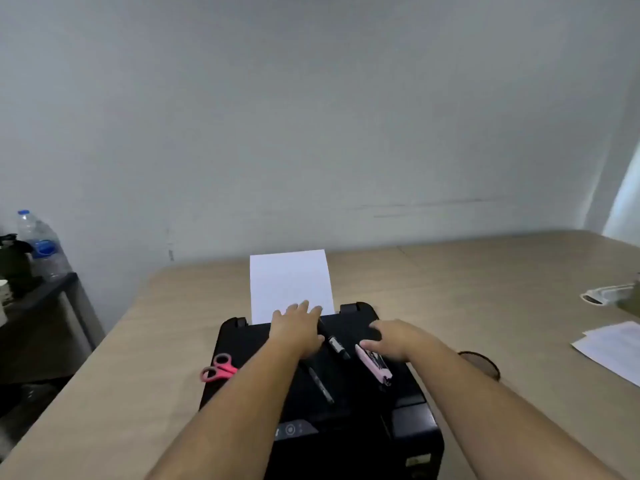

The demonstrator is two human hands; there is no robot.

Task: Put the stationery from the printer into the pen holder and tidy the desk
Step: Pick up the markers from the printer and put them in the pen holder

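A black printer [408, 424] stands on the desk in front of me, with a white sheet [289, 278] upright in its rear tray. On its lid lie pink-handled scissors [218, 368], a black pen [320, 384], a black marker [336, 344] and a pink stapler [375, 367]. My left hand [296, 329] hovers flat over the lid just left of the marker, fingers spread. Fingers apart, my right hand [398, 339] sits right of the stapler's far end. The dark round rim of a pen holder [485, 362] shows right of the printer, partly hidden by my right arm.
The wooden desk [450, 289] runs to the wall. Loose white papers [613, 348] lie at the right edge, and a white object [604, 294] beyond them. A water bottle [41, 245] and dark items stand on a low side table at the far left.
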